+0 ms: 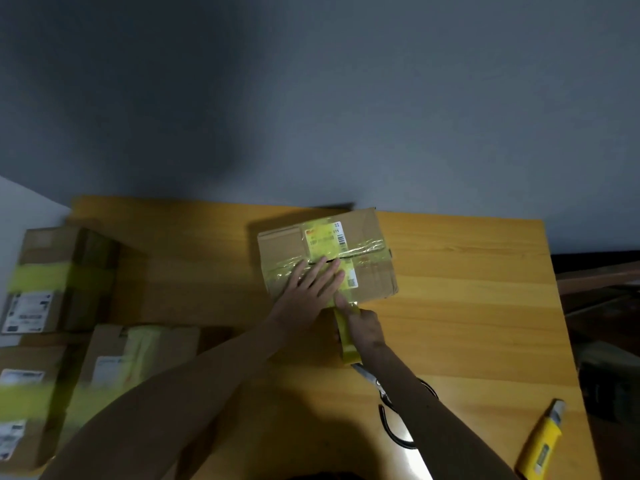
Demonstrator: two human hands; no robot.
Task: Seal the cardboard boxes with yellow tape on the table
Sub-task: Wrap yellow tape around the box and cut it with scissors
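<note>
Cardboard box (pixel 287 244) is set mid-counter (pixel 467 306), with yellow tape (pixel 322 244) laid across the top over the flap seam. Left hand (pixel 308 289) is laid flat on the lid, fingers (pixel 325 268) released and straight, pressing the tape down. Tape roll (pixel 346 342) is grasped by right hand (pixel 365 329) just off the box's near edge, forefinger stretched onto the strip. Step judged: strip being run over the near edge. Tape should be kept taut, rubbed flat from the seam outward, wrapped down the side, then cut. Scissors (pixel 381 389) and yellow knife (pixel 543 441) are lying near. Taped boxes (pixel 52 278) are grouped at left.
</note>
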